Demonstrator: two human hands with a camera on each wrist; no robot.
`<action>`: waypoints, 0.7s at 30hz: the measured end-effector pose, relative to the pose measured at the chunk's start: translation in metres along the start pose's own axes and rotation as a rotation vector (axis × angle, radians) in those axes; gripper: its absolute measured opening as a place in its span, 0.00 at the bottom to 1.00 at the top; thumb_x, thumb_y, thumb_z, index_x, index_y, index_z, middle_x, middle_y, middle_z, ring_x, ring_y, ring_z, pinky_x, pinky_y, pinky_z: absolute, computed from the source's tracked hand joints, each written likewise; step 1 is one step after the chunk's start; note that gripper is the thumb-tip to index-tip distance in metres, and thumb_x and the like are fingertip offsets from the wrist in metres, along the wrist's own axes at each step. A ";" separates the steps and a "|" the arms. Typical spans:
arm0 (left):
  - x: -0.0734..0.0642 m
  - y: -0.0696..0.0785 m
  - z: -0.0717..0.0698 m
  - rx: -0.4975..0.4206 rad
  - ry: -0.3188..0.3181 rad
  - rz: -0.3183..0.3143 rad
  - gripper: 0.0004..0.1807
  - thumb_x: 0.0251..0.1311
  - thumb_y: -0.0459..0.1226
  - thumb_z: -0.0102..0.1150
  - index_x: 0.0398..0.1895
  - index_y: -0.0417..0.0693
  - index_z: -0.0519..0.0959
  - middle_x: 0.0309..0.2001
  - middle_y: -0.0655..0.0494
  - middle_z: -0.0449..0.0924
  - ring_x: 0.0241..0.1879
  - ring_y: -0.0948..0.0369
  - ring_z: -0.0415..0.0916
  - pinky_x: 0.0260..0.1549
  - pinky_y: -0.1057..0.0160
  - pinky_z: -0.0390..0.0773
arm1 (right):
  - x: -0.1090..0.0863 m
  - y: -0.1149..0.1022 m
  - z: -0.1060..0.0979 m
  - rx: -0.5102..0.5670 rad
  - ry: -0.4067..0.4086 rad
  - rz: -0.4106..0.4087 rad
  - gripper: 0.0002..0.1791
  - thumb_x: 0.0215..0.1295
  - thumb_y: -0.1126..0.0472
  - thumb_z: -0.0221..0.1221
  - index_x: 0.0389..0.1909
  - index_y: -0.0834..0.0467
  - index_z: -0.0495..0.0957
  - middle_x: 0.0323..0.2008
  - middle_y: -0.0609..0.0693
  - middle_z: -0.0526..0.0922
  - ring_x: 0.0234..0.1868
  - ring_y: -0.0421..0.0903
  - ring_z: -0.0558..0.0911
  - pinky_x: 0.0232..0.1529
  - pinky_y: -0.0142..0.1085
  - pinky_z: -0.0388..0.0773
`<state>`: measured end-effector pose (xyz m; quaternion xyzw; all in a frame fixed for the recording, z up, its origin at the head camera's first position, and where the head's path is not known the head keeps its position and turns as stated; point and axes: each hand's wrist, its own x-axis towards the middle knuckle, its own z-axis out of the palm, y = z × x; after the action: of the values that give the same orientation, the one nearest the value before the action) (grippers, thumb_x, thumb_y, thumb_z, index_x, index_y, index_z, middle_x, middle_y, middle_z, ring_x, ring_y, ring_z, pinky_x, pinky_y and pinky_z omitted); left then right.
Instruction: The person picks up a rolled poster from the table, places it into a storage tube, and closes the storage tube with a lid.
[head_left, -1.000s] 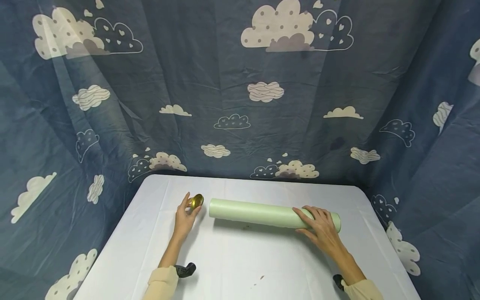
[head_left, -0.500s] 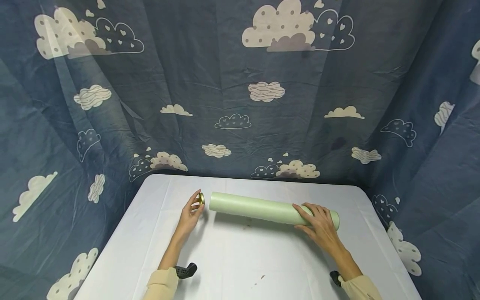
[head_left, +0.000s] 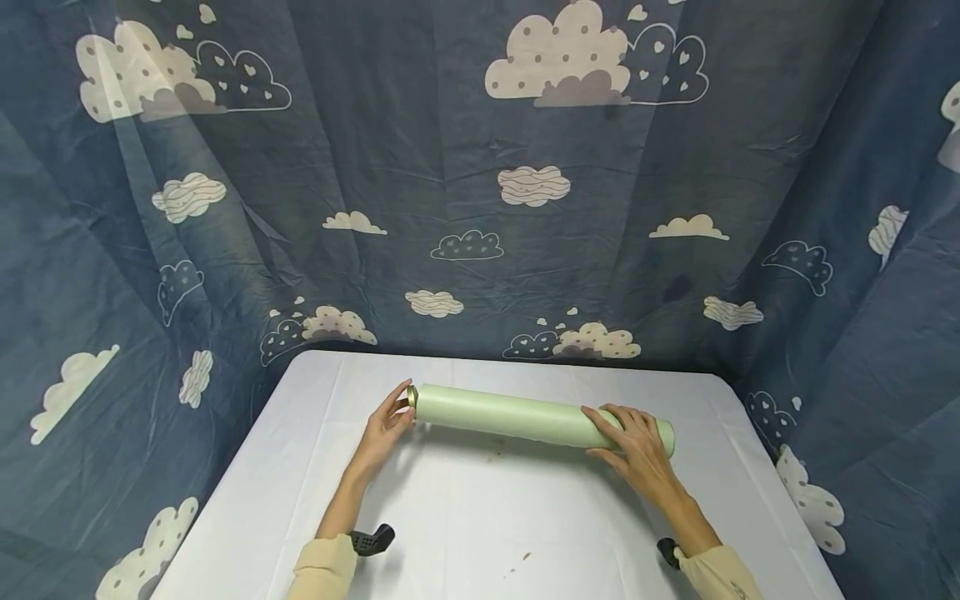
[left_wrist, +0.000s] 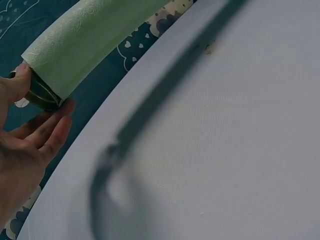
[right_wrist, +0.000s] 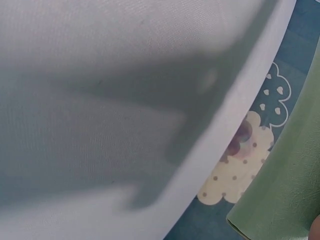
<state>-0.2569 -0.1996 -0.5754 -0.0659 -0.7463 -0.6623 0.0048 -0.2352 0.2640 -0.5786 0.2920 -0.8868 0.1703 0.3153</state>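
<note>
A long pale green roll with an embossed surface, like wallpaper, is held off the table, tilted slightly down to the right. My right hand grips it near its right end, thumb below and fingers over the top. At the left end, my left hand pinches a shiny gold round cap-like piece between thumb and fingers. In the left wrist view the gold piece lies right against the roll's end; whether it sits inside cannot be told. The right wrist view shows the roll's other end and one fingertip.
A white-covered table lies beneath both hands, with a few small dark specks on it. Dark blue cloth printed with clouds hangs behind and at both sides. Each wrist wears a black camera mount.
My left hand has moved right, bringing the gold piece from a small gap away up to the roll's left end, and turning it edge-on. The roll's left end has risen slightly.
</note>
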 end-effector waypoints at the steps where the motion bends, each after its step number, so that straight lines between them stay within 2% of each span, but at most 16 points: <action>1: 0.000 0.000 0.000 -0.002 -0.005 0.001 0.33 0.75 0.39 0.57 0.80 0.57 0.62 0.71 0.38 0.71 0.61 0.56 0.81 0.55 0.62 0.84 | 0.000 0.000 0.000 -0.001 -0.001 -0.001 0.41 0.55 0.42 0.70 0.71 0.47 0.75 0.56 0.61 0.81 0.54 0.64 0.79 0.54 0.61 0.70; 3: 0.000 0.001 -0.002 -0.013 -0.021 -0.001 0.33 0.75 0.39 0.58 0.80 0.57 0.62 0.72 0.38 0.71 0.58 0.61 0.81 0.55 0.61 0.85 | 0.002 0.000 0.000 -0.003 -0.003 -0.002 0.42 0.52 0.44 0.72 0.71 0.47 0.75 0.56 0.61 0.81 0.54 0.63 0.79 0.54 0.61 0.70; 6: 0.000 0.001 -0.005 -0.026 -0.066 -0.003 0.34 0.75 0.39 0.57 0.81 0.57 0.61 0.73 0.38 0.69 0.56 0.67 0.81 0.59 0.53 0.83 | 0.003 0.000 -0.001 -0.002 -0.004 -0.004 0.44 0.48 0.47 0.74 0.71 0.47 0.75 0.56 0.60 0.81 0.54 0.63 0.79 0.55 0.61 0.70; 9: 0.000 0.002 -0.010 -0.032 -0.128 -0.008 0.34 0.75 0.38 0.57 0.81 0.58 0.60 0.74 0.39 0.67 0.58 0.68 0.80 0.65 0.41 0.77 | 0.004 0.001 -0.001 0.003 -0.003 -0.011 0.43 0.50 0.46 0.73 0.71 0.46 0.75 0.56 0.60 0.81 0.54 0.63 0.79 0.54 0.61 0.70; 12: -0.001 0.002 -0.014 -0.029 -0.178 -0.007 0.34 0.76 0.38 0.57 0.82 0.57 0.60 0.75 0.39 0.65 0.59 0.67 0.78 0.66 0.39 0.75 | 0.005 0.002 -0.002 0.009 -0.004 -0.020 0.42 0.51 0.45 0.72 0.71 0.47 0.75 0.55 0.61 0.81 0.53 0.64 0.79 0.54 0.61 0.70; 15: -0.002 0.002 -0.017 -0.029 -0.199 -0.008 0.34 0.75 0.38 0.58 0.81 0.56 0.60 0.75 0.38 0.65 0.59 0.68 0.78 0.64 0.48 0.80 | 0.007 0.002 -0.002 0.015 -0.018 -0.019 0.44 0.49 0.47 0.74 0.71 0.47 0.75 0.55 0.62 0.81 0.54 0.65 0.79 0.54 0.61 0.70; 18: -0.001 0.002 -0.019 -0.031 -0.217 -0.013 0.35 0.74 0.37 0.59 0.81 0.55 0.61 0.76 0.38 0.64 0.67 0.56 0.76 0.61 0.60 0.82 | 0.009 0.002 -0.005 0.020 -0.049 -0.006 0.46 0.46 0.50 0.77 0.71 0.46 0.75 0.56 0.61 0.81 0.55 0.65 0.79 0.55 0.62 0.69; 21: 0.000 0.003 -0.023 -0.028 -0.244 -0.015 0.35 0.73 0.37 0.60 0.81 0.52 0.61 0.78 0.40 0.62 0.74 0.44 0.67 0.59 0.67 0.81 | 0.014 0.001 -0.008 0.026 -0.089 0.002 0.46 0.46 0.50 0.78 0.71 0.46 0.75 0.57 0.60 0.81 0.55 0.63 0.78 0.55 0.62 0.69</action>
<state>-0.2586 -0.2218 -0.5693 -0.1406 -0.7324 -0.6598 -0.0920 -0.2411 0.2633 -0.5633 0.3025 -0.8979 0.1691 0.2715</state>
